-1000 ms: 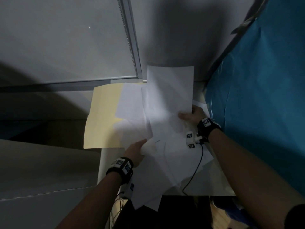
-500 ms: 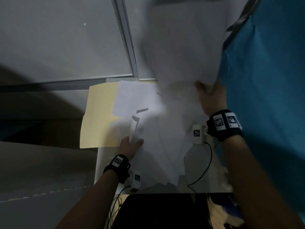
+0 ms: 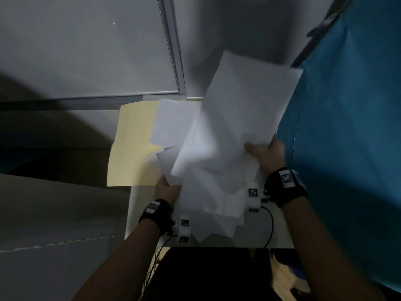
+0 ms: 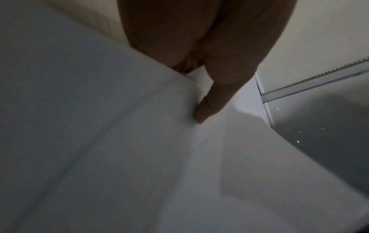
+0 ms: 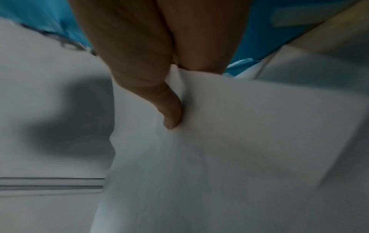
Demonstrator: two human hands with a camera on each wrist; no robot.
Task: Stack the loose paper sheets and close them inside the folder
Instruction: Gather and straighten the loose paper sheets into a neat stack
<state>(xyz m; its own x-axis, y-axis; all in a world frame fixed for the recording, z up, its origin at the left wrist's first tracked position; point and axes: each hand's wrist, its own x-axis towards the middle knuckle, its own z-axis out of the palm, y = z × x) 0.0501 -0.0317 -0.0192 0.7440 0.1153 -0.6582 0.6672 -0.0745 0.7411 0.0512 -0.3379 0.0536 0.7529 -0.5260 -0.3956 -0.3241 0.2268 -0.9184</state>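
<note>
A pale yellow folder [image 3: 130, 144] lies open on the small white table [image 3: 280, 235]. White paper sheets [image 3: 217, 170] are fanned loosely over its right half and the table. My right hand [image 3: 265, 152] pinches the near right edge of a raised bunch of sheets [image 3: 249, 105], thumb [image 5: 169, 113] on top. My left hand [image 3: 168, 187] grips the near left corner of the sheets, thumb [image 4: 207, 107] pressed on the paper [image 4: 139, 157]. The fingers of both hands are hidden under the sheets.
A blue partition [image 3: 347, 148] stands close on the right. A grey wall with a metal-framed panel [image 3: 173, 61] rises behind the table. Cables [image 3: 269, 227] trail from the wrist cameras over the table's near edge.
The right hand has swung its bunch of sheets down from high up toward the pile. The left hand shifted slightly right and took hold of the sheets' near corner.
</note>
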